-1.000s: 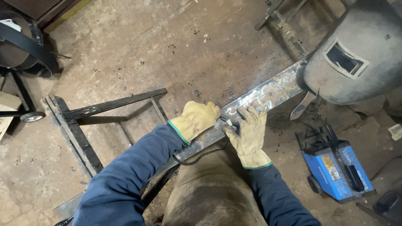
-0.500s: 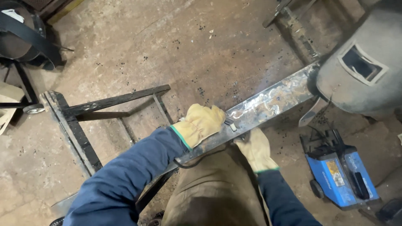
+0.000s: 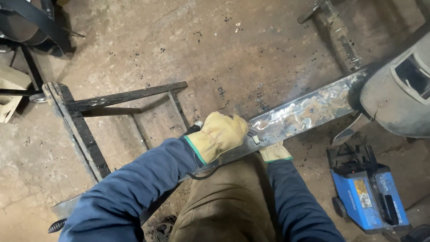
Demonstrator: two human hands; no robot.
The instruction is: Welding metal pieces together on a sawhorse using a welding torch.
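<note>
A long flat steel bar (image 3: 309,112) with scorched, shiny patches runs from lower left to upper right across my lap. My left hand (image 3: 219,134), in a yellow leather glove, lies on top of the bar with its fingers curled over the far edge. My right hand (image 3: 274,152), also gloved, sits just under the bar's near edge; only its cuff and back show, and the fingers are hidden behind the steel. A grey welding helmet (image 3: 394,103) covers the bar's right end.
A black metal frame (image 3: 89,130) lies on the stained concrete floor at left. A blue welding machine (image 3: 367,192) stands at lower right. Another dark metal frame (image 3: 336,31) lies at top right, and a pale wooden block (image 3: 9,94) at the left edge.
My right hand has slid off the top of the bar and dropped below its near edge. My left hand has kept its place on the bar.
</note>
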